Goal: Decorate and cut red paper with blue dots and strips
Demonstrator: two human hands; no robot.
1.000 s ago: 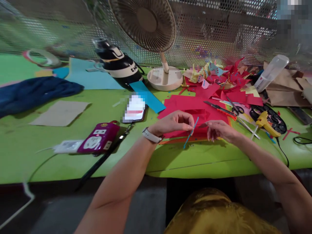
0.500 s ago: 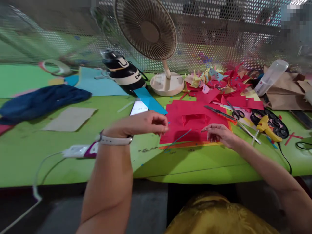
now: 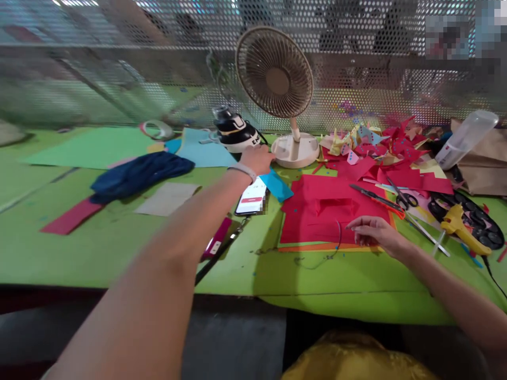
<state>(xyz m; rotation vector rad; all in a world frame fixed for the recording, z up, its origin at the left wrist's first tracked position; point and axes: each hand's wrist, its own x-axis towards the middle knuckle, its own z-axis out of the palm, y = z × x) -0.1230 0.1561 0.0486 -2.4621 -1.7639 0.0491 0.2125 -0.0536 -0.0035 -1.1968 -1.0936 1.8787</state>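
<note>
My left hand (image 3: pixel 257 159) reaches over the back of the table, beside the black and white bottle (image 3: pixel 240 138) and over the far end of the blue paper strip (image 3: pixel 278 186). Its fingers point away and are mostly hidden, so their grip cannot be seen. Near the right edge of the red paper (image 3: pixel 303 211), my right hand (image 3: pixel 370 232) has its fingers pinched together; a thin tip shows at them, too small to name. A fine curved thread (image 3: pixel 339 237) lies left of that hand. A folded red piece (image 3: pixel 336 208) rests on the red paper.
A fan (image 3: pixel 295 150) stands behind the red paper. Right lie a cutter (image 3: pixel 376 200), scissors (image 3: pixel 406 199), a yellow glue gun (image 3: pixel 461 227) and paper scraps. A lit phone (image 3: pixel 251 198), dark blue cloth (image 3: pixel 138 174) and beige sheet (image 3: pixel 168 199) lie left.
My left hand has moved forward, from beside the red paper to the bottle and blue strip. The view has shifted left. My right hand remains pinched by the red paper.
</note>
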